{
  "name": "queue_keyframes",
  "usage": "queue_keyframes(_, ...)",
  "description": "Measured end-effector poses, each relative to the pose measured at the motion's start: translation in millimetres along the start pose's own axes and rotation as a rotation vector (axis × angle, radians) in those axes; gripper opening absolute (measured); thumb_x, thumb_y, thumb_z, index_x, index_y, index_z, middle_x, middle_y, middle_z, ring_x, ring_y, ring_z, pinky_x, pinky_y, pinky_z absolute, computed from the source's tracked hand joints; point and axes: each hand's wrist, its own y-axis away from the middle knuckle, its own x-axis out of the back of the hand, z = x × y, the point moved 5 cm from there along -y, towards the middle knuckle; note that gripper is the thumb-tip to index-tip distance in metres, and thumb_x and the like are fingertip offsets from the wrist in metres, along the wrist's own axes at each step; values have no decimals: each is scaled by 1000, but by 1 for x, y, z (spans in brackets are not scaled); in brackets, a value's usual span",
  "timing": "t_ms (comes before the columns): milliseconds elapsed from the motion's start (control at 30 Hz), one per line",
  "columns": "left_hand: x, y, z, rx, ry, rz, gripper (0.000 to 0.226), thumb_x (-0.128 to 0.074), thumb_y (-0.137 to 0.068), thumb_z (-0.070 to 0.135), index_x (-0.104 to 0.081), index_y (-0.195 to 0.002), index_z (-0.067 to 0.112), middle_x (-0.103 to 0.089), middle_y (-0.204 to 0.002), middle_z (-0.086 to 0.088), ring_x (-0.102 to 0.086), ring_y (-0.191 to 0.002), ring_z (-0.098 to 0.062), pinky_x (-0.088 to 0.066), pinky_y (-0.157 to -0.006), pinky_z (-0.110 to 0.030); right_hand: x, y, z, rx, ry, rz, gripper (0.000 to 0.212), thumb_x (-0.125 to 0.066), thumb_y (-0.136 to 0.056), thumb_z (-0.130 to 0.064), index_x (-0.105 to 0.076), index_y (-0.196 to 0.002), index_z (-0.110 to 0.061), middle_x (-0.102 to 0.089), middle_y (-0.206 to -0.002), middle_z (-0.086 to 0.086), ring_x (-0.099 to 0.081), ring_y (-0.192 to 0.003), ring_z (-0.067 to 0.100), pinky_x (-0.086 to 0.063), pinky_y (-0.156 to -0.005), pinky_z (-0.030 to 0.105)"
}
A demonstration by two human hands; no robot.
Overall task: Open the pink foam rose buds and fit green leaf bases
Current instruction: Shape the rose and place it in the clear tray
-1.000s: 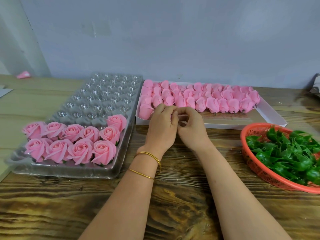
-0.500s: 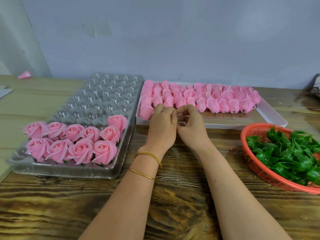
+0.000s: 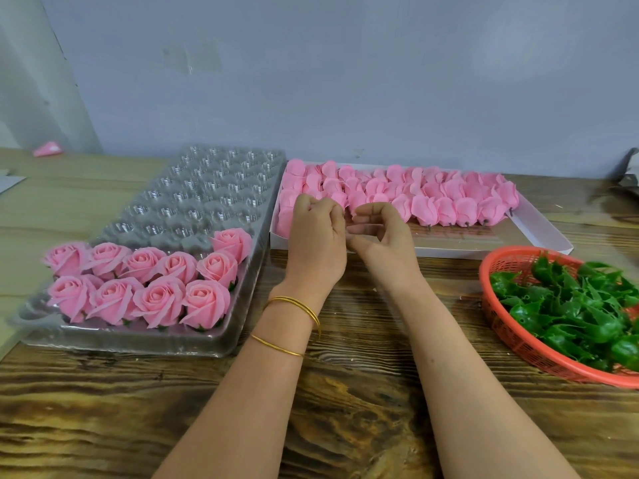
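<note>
pink foam roses [image 3: 159, 304], ten opened, sit in a clear plastic tray [image 3: 214, 188]; left hand [image 3: 316, 243] and right hand [image 3: 383, 243] curl above closed buds [image 3: 446, 209] in a white tray [image 3: 539, 233], grip not tellable; green leaf bases [image 3: 570, 305] heap in an orange basket [image 3: 491, 271].

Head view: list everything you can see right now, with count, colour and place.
opened roses: ten, pink, near end of tray
blister tray: one, clear, left on table
closed rose buds: many, pink, rows in box
flat box: one, white, centre back
leaf bases: many, green, in basket
basket: one, orange-red, right edge
scrap: one, pink, far left by wall
table: one, brown wood, under everything
bangles: two, gold, left wrist
left hand: one, fingers curled, before box
right hand: one, fingers curled, beside left hand
</note>
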Motion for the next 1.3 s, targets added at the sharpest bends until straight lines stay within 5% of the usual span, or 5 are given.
queue_keyframes(267,56,-33,26,-24,-76,53,28,-44,-98,8,-71,-93,1,-61,-103,-19,-55,-93,-27,-31,-74,-23,2,0,0,2,-16,22,38,-66,-72,3,-55,-92,-27,-60,-90,-8,-58,-72,-2,-51,-72,19)
queue_keyframes(400,96,-52,31,0,-131,2,28,-45,-93,7,-72,-89,6,-61,-83,-10,-56,-83,-23,-37,-69,-24,4,0,1,2,12,15,38,-67,-74,3,-55,-92,-28,-61,-91,-8,-59,-71,-4,-50,-71,15)
queue_keyframes(700,141,-75,-15,109,-402,-308,19,-54,-92,15,-70,-84,8,-65,-78,-15,-59,-71,-32,-45,-73,-36,3,0,-1,-2,48,-2,38,-65,-77,7,-55,-94,-25,-61,-92,-10,-59,-76,5,-49,-70,13)
queue_keyframes(1033,126,-63,-74,104,-677,-609,20,-53,-96,12,-66,-92,-2,-61,-79,-10,-51,-64,-16,-32,-60,-34,2,-1,2,-16,86,-19,36,-67,-77,4,-55,-99,-23,-61,-96,-8,-59,-77,5,-47,-68,12)
queue_keyframes(1300,107,-48,-86,82,-808,-850,19,-45,-99,10,-61,-92,3,-64,-108,-29,-59,-91,-30,-40,-73,-33,3,-1,3,-31,115,-19,36,-66,-78,2,-56,-104,-21,-61,-99,-8,-55,-76,6,-48,-73,20)
